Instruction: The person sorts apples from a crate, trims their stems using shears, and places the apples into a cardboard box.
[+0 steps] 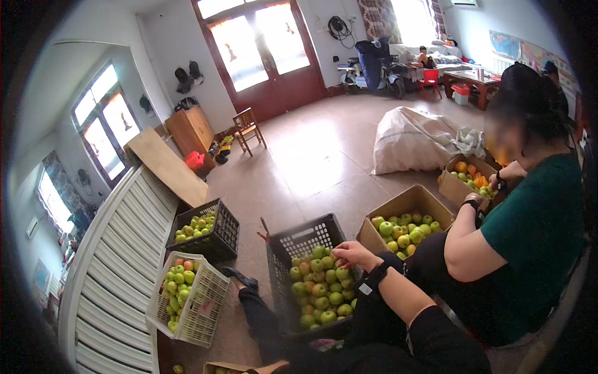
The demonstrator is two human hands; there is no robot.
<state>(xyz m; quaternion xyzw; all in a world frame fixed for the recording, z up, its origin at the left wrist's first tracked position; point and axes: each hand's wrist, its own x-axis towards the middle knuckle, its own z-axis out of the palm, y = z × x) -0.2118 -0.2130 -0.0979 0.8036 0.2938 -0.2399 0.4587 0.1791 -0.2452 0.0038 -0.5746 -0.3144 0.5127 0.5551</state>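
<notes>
My right hand (355, 255), with a dark band at the wrist, is over the right side of a black plastic crate (303, 234) full of green and reddish apples (319, 290). Its fingers are bent close to the apples at the crate's upper right; whether they hold one cannot be made out. My left hand is not visible; only a bit of forearm (272, 368) shows at the bottom edge, beside a cardboard box (212, 366). To the right of the crate stands a cardboard box (398, 209) of green apples.
A white crate (202, 305) and another black crate (227, 230) of apples stand left, beside a white radiator (115, 268). A co-worker in green (536, 212) reaches into a fruit box (448, 187) at right. Behind are a white sack (411, 140) and a wooden chair (248, 129).
</notes>
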